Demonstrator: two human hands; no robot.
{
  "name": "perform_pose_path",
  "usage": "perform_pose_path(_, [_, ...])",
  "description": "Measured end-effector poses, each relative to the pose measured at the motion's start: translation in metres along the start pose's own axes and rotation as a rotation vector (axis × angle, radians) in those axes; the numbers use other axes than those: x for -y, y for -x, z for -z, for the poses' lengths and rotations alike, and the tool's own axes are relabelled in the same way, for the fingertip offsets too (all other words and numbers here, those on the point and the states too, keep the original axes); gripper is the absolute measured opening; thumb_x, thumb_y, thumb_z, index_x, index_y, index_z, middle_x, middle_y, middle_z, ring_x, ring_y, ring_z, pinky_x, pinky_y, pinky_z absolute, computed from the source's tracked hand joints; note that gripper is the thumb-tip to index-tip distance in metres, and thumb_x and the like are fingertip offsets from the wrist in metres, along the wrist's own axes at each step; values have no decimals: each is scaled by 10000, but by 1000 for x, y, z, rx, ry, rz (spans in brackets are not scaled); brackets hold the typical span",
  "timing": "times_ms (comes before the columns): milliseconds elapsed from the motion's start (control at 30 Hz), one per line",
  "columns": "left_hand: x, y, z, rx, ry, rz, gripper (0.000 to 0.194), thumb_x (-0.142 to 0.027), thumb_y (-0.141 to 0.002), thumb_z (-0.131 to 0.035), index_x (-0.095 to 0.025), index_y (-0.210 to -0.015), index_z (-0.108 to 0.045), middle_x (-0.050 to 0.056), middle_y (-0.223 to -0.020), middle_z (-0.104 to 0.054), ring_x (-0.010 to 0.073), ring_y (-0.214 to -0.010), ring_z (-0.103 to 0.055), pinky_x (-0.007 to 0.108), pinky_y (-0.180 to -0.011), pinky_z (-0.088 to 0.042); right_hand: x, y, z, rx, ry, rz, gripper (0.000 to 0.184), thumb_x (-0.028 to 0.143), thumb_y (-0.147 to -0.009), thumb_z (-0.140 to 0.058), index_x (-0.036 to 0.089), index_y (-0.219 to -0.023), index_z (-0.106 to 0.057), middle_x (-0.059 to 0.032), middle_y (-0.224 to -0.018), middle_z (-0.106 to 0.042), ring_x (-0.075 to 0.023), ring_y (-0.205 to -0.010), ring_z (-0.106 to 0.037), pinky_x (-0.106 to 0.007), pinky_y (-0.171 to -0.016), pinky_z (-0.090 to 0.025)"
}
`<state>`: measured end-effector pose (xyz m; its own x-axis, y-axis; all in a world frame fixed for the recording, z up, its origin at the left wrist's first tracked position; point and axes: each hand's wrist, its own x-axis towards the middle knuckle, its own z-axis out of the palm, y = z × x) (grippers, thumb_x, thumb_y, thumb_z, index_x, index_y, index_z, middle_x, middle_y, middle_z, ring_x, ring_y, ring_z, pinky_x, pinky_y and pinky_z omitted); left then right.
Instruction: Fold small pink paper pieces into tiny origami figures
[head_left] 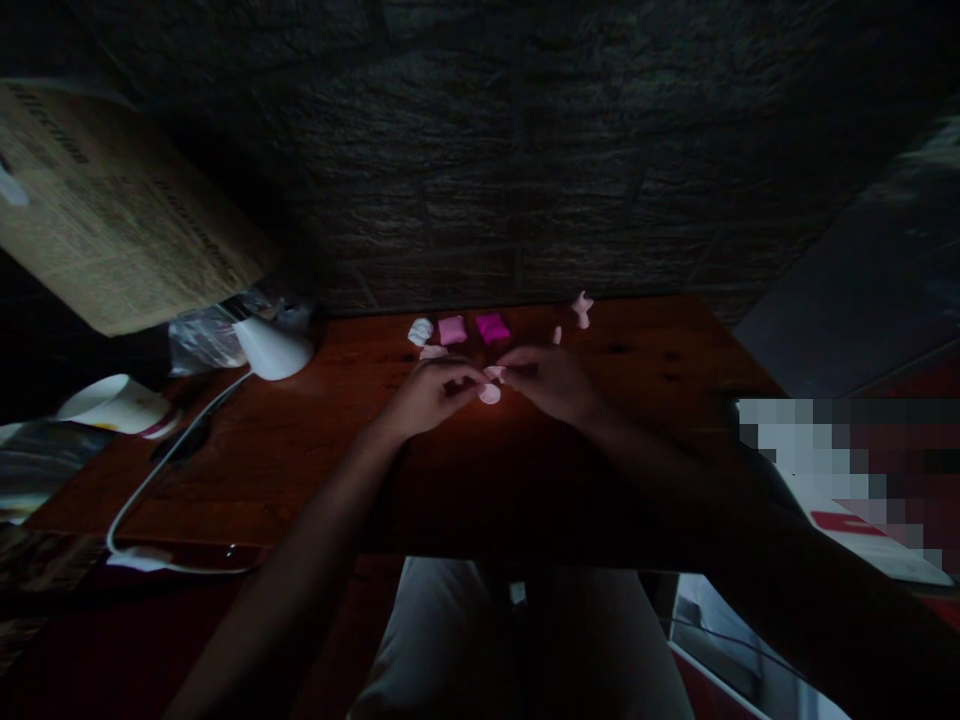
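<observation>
Over the middle of the wooden table, my left hand (435,395) and my right hand (553,382) meet with fingertips pinched. Between them is a small pale pink clay piece (495,373), gripped from both sides. Just below it shows a pale pink round clay disc (490,394); whether the two are joined, I cannot tell. Behind my hands lie a white crumpled lump (421,331), a pink clay block (452,331) and a magenta clay block (493,327). Another pale pink piece (433,352) is partly hidden by my left hand. A small pink stick (557,335) stands beyond my right hand.
A pale pink clay figure (583,309) stands at the table's back right. On the left are a white lamp-like cone (274,348) with a white cable (172,430), a paper cup (116,403) and a large printed brown paper bag (127,210). A dark brick wall (465,150) rises behind the table (300,480).
</observation>
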<state>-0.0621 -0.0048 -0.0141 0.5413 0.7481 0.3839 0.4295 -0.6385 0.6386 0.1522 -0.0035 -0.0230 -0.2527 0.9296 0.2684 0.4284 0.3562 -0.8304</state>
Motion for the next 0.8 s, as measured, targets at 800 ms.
perform_pose_path(800, [2,2,0,21,-134,-80,199,-180,-972,-584,-173,-1093,-742,63,-1004,-795,143,-802,-696,254,-733,-524,5,1,4,30,198,60,187,109,-864,-652,228,-888,-795,-12,-939,-820,-185,-869,-763,-315,-844,-565])
